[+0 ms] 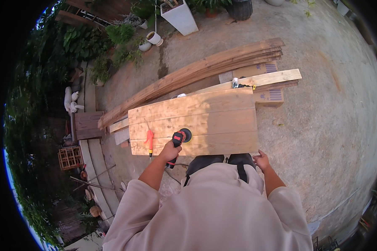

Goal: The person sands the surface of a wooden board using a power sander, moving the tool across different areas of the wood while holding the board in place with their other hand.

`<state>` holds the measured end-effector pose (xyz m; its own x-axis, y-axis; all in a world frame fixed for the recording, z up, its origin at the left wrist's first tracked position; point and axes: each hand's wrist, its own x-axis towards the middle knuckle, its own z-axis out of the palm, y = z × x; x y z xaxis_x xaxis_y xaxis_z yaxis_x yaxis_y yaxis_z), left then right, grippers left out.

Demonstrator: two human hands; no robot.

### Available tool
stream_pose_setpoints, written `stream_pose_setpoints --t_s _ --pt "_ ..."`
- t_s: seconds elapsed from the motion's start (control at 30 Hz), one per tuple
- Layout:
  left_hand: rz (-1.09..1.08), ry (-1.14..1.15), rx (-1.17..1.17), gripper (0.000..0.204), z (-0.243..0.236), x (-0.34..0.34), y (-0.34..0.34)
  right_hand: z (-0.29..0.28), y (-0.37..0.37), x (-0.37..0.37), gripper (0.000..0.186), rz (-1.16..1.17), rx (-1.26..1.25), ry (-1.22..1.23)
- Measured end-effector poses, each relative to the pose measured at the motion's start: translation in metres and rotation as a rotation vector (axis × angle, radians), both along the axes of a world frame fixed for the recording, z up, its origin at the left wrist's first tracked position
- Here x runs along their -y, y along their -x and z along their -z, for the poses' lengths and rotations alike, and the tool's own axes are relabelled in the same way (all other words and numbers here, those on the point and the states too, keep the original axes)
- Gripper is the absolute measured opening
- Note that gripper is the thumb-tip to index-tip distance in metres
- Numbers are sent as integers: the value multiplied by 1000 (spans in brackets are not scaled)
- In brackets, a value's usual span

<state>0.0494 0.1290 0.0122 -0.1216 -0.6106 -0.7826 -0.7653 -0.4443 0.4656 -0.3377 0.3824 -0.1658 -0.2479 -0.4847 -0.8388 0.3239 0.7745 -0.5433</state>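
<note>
My left hand [170, 151] is wrapped round the handle of a red and black cordless sander [179, 138]. Its round pad [186, 134] rests on a wooden panel [230, 121] made of several boards side by side. On the panel, left of the sander, lies an orange air blow gun [149, 140] with a thin nozzle and a hose end at the near edge. My right hand [262, 160] is beside the panel's near right corner, fingers apart and holding nothing; whether a fingertip touches the corner I cannot tell.
Behind the panel, long brown planks [197, 67] are stacked across a cardboard box [269, 97]. A paler plank [276, 77] carries a small black tool [240, 83] near the panel's far right corner. Plant pots [180, 19] stand at the back; a wooden crate [70, 158] sits left.
</note>
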Motion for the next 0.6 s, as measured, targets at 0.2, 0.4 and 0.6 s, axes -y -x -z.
stream_pose_setpoints --t_s 0.2,0.4,0.6 --pt "9 100 46 21 0 8 1 6 -7 -14 70 -39 -74 0" --pt "-23 120 6 20 3 6 -16 4 -20 -51 62 8 -214 -34" --pt "281 267 40 22 28 -18 -72 -14 -45 -117 54 9 -315 -138"
